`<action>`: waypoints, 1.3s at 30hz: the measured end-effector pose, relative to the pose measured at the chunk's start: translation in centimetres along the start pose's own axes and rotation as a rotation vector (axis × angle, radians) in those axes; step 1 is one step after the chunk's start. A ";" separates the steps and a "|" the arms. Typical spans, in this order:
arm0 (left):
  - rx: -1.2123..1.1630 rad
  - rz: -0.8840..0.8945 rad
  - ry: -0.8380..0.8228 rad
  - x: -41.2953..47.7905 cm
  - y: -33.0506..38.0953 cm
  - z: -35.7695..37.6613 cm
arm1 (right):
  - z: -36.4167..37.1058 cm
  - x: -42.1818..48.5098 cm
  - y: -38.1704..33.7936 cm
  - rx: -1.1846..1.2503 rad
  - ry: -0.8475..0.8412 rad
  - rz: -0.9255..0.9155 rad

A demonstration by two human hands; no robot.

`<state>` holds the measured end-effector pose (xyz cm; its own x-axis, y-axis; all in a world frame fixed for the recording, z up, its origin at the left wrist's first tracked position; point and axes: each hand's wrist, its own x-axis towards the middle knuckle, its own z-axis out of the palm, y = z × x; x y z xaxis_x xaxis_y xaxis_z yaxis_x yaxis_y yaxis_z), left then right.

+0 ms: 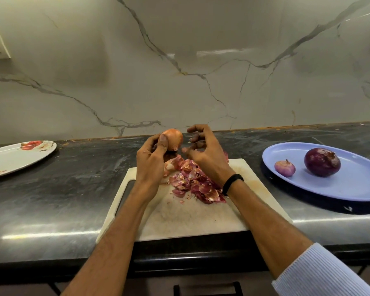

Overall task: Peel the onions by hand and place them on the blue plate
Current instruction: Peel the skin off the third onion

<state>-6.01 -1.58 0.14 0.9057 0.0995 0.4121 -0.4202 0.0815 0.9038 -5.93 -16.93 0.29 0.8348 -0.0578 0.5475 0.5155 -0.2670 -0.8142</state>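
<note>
Two peeled purple onions (322, 161) on oval blue plate (350, 189), 3 o'clock. Left hand (152, 159) grips tan unpeeled onion (173, 138) above white cutting board (179, 218), catching skins (197, 184); right hand (207, 154) loosely curled, empty.

Blue plate (350, 189), purple onion (322, 161), grey-veined marble wall (179, 60).

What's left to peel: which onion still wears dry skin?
The orange-brown onion in the left hand; the small onion and large onion on the blue plate are purple.
</note>
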 end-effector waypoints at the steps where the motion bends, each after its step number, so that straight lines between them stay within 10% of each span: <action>1: -0.020 -0.024 -0.002 0.0 0.0 0.0 | 0.2 -0.1 0.0 -0.117 -0.007 -0.080; 11: -0.019 -0.081 -0.052 -0.2 0.0 0.0 | 0.4 -0.1 0.4 -0.333 -0.008 -0.453; 39: -0.114 -0.090 -0.111 0.0 -0.1 0.1 | 1.0 -0.2 0.1 -0.249 -0.001 -0.310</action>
<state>-5.99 -1.70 0.04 0.9378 -0.0230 0.3465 -0.3355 0.1980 0.9210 -5.90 -16.00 -0.08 0.6471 0.0635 0.7597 0.6809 -0.4964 -0.5385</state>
